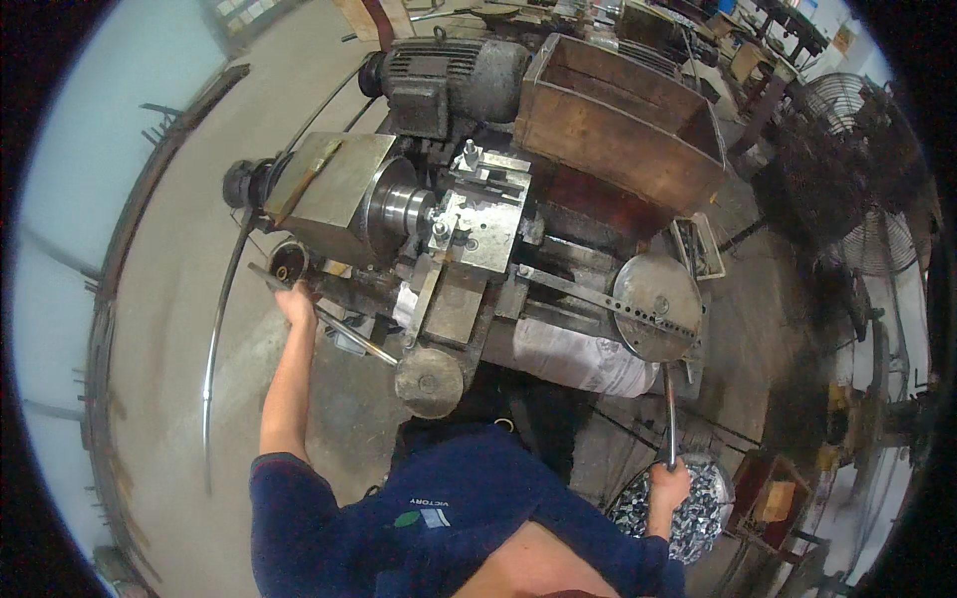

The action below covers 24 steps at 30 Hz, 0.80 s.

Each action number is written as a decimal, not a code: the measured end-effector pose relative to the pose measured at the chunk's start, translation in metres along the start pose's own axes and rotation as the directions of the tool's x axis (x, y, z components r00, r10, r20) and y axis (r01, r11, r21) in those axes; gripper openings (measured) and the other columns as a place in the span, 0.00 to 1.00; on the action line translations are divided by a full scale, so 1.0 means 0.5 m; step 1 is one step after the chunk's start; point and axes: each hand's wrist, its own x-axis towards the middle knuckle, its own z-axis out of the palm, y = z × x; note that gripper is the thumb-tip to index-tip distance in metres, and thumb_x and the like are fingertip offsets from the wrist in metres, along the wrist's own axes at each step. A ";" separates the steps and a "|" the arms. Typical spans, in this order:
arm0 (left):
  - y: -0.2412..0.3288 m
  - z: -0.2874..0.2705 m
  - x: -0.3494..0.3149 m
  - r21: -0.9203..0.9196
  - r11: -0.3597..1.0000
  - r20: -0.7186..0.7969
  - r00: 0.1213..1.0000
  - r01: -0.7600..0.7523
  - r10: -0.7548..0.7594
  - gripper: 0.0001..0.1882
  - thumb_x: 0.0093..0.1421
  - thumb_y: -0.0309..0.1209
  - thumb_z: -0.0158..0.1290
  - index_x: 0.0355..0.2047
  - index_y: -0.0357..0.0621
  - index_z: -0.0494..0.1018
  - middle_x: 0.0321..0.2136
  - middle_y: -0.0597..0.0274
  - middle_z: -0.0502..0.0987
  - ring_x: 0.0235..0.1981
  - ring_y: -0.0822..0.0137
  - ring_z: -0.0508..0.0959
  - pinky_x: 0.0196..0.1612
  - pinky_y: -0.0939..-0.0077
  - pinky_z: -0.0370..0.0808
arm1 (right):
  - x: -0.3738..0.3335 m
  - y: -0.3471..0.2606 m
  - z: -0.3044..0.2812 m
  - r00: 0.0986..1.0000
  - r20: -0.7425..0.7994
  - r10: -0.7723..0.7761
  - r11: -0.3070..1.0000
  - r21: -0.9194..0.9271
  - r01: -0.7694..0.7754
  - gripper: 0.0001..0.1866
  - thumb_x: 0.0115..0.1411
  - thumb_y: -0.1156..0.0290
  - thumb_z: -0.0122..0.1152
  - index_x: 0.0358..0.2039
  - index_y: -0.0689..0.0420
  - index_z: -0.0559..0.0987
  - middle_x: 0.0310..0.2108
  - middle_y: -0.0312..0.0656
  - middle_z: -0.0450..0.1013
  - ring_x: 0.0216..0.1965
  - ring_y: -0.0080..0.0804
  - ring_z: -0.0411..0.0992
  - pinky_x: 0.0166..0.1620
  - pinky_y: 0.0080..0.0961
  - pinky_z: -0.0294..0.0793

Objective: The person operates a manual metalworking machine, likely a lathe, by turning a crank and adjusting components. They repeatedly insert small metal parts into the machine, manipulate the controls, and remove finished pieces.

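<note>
A small metal lathe stands before me, its round chuck [407, 211] beside a block-shaped tool post [486, 229]. My left hand [296, 304] is closed round a long steel lever [354, 336] that slants up and left from a small round disc [429, 382]. Just beyond that hand is a round cup [289, 261] with ring-shaped pieces in it. On the right, my right hand [669, 485] grips the lower end of an upright steel handle [671, 414], below a larger round plate [656, 307]. Fingers partly hide both grips.
Behind the lathe sit an electric motor [454, 75] and a wooden box [618, 125]. A brush [307, 181] lies on the headstock cover [334, 164]. A basin of shiny metal pieces [703, 513] stands under my right hand. Far right is a fan [882, 244].
</note>
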 end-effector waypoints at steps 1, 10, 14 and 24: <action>0.001 -0.002 0.002 0.036 0.999 -0.002 1.000 0.009 -0.009 0.15 0.47 0.21 0.49 0.35 0.31 0.60 0.22 0.55 0.71 0.16 0.65 0.73 0.16 0.75 0.72 | 0.004 -0.003 -0.002 1.000 0.027 -0.004 1.000 0.029 0.003 0.17 0.36 0.60 0.54 0.28 0.55 0.75 0.22 0.52 0.73 0.29 0.54 0.71 0.35 0.43 0.69; 0.031 0.003 -0.032 -0.050 0.995 0.118 0.990 0.086 -0.079 0.15 0.51 0.22 0.47 0.40 0.34 0.62 0.25 0.53 0.72 0.18 0.62 0.75 0.16 0.73 0.73 | 0.383 0.081 -0.024 0.941 -0.226 -0.254 0.865 -0.488 0.116 0.26 0.40 0.61 0.61 0.43 0.53 0.72 0.38 0.44 0.71 0.40 0.42 0.69 0.43 0.40 0.66; 0.019 -0.032 -0.016 -0.096 0.972 0.294 0.939 0.213 -0.177 0.12 0.55 0.31 0.47 0.38 0.36 0.65 0.23 0.57 0.72 0.19 0.66 0.74 0.20 0.71 0.74 | 0.438 -0.003 -0.033 0.925 -0.314 -0.213 0.882 -0.470 0.043 0.32 0.40 0.65 0.62 0.49 0.58 0.67 0.47 0.45 0.66 0.51 0.42 0.62 0.54 0.40 0.57; -0.170 -0.107 -0.012 0.636 -0.010 0.753 0.624 -0.771 -0.212 0.21 0.53 0.47 0.47 0.37 0.41 0.72 0.32 0.49 0.76 0.35 0.56 0.77 0.36 0.63 0.73 | 0.147 -0.068 0.093 0.887 -0.243 -0.393 0.887 0.155 0.436 0.30 0.34 0.68 0.58 0.44 0.61 0.72 0.50 0.53 0.65 0.51 0.49 0.61 0.53 0.35 0.61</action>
